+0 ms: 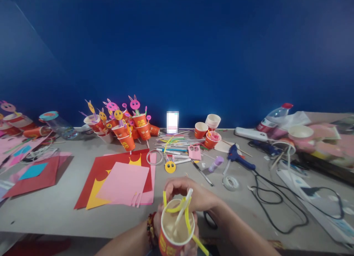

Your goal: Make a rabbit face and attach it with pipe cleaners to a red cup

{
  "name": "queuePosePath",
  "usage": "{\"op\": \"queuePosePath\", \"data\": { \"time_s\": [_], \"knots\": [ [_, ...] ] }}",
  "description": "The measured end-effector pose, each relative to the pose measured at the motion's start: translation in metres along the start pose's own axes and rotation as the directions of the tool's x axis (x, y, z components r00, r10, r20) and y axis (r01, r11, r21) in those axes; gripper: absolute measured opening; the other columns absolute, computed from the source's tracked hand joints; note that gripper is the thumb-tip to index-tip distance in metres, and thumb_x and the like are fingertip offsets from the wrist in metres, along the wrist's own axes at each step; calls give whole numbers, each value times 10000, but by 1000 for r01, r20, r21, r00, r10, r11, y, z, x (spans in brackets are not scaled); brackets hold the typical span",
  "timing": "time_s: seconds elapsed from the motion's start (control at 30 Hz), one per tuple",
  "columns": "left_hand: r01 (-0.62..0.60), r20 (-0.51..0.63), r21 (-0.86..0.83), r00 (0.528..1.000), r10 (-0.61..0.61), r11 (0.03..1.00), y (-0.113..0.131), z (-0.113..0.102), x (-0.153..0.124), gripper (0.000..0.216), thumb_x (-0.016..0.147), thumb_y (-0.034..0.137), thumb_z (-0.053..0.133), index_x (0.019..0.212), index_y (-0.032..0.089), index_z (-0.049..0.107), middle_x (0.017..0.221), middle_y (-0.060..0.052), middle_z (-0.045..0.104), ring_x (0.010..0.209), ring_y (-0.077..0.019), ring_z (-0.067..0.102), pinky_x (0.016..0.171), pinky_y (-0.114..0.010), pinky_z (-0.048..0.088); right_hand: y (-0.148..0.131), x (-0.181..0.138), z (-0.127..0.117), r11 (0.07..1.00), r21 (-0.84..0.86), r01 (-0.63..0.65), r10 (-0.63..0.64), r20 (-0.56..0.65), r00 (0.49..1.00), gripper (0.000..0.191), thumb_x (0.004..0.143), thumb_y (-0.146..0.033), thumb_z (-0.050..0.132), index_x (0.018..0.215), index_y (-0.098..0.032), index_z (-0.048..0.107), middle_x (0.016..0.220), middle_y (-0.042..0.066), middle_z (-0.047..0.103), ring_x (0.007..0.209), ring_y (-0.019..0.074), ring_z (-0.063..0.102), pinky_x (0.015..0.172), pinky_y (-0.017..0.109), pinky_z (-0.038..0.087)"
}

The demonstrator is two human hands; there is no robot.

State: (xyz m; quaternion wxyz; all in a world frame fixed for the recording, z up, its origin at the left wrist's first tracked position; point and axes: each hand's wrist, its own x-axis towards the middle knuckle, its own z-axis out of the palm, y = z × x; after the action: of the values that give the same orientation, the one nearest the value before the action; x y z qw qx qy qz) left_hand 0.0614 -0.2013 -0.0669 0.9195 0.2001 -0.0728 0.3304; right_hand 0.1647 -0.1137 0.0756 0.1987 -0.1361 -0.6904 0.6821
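Observation:
At the table's front edge my left hand (157,223), with a beaded bracelet at its wrist, is wrapped round a red paper cup (169,246) with a pale inside. The cup tilts so that its mouth faces me. A white straw (181,212) stands inside, leaning to the right. Bent yellow straws (187,221) loop over the rim, and one end hangs out on the right. My right hand (190,193) curls over the far rim, fingers closed at the yellow straws; its fingertips are partly hidden. Beyond lies a yellow rabbit face (170,166).
Pink, red and yellow paper sheets (124,180) lie left. Behind stand several decorated cups (125,140). Loose straws (177,143), a pen (203,174), a glue stick (215,164) and a tape roll (230,182) lie ahead. A blue glue gun (240,159) trails its cable right, near a power strip (312,200).

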Motion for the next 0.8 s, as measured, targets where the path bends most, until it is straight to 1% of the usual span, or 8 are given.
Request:
{"op": "queuePosePath", "data": {
  "time_s": [0.1,0.17,0.37,0.47,0.53,0.6,0.67,0.8],
  "knots": [
    [34,41,2,999,-34,999,-4,-7,2,674,747,757,434,943,160,678,565,-103,657,438,-241,574,512,-354,412,1,-2,3,1000,11,-25,26,-39,999,358,677,-456,842,807,-162,683,832,20,632,725,141,595,710,264,521],
    [66,35,5,997,-66,998,-4,-10,2,718,722,786,428,923,145,681,556,-111,659,447,-246,577,530,-361,414,2,-4,5,1000,19,-11,13,-73,997,342,679,-440,844,789,-161,679,827,21,632,725,142,600,697,259,523],
    [205,-111,83,974,-196,975,6,-9,-3,771,689,826,425,869,124,689,554,-108,653,485,-253,577,625,-414,409,11,-5,8,995,74,62,-51,-132,990,296,697,-395,840,758,-162,668,825,34,632,731,146,595,678,256,509],
    [213,-135,116,971,-197,970,13,-7,-7,826,639,861,437,852,105,693,592,-123,660,524,-262,585,645,-418,401,16,-5,7,992,109,65,-49,-138,989,307,687,-395,852,743,-164,657,808,33,628,718,148,590,664,260,499],
    [220,-129,121,970,-205,968,17,-2,-8,855,571,875,491,852,94,698,623,-131,670,542,-262,588,638,-398,403,18,-5,6,987,148,60,-41,-127,991,341,682,-430,854,733,-163,647,798,30,625,714,152,591,674,272,505],
    [225,-148,123,967,-206,967,22,5,-8,856,527,860,548,859,87,706,656,-135,681,557,-254,587,624,-371,404,20,-5,4,983,178,53,-32,-118,992,372,674,-463,855,731,-161,644,798,27,621,710,153,593,691,283,510],
    [211,-199,136,963,-182,968,27,15,-8,845,517,848,574,852,85,716,678,-129,686,571,-238,580,632,-353,408,20,-6,3,982,181,47,-26,-119,993,376,670,-461,860,735,-159,646,802,24,618,702,148,594,690,281,509],
    [193,-293,191,947,-132,962,31,29,-7,843,542,867,539,814,91,725,681,-108,673,605,-219,570,686,-350,415,18,-6,1,991,117,60,-43,-149,988,336,677,-416,859,742,-156,656,798,25,626,680,140,591,653,262,495]
  ]
}}
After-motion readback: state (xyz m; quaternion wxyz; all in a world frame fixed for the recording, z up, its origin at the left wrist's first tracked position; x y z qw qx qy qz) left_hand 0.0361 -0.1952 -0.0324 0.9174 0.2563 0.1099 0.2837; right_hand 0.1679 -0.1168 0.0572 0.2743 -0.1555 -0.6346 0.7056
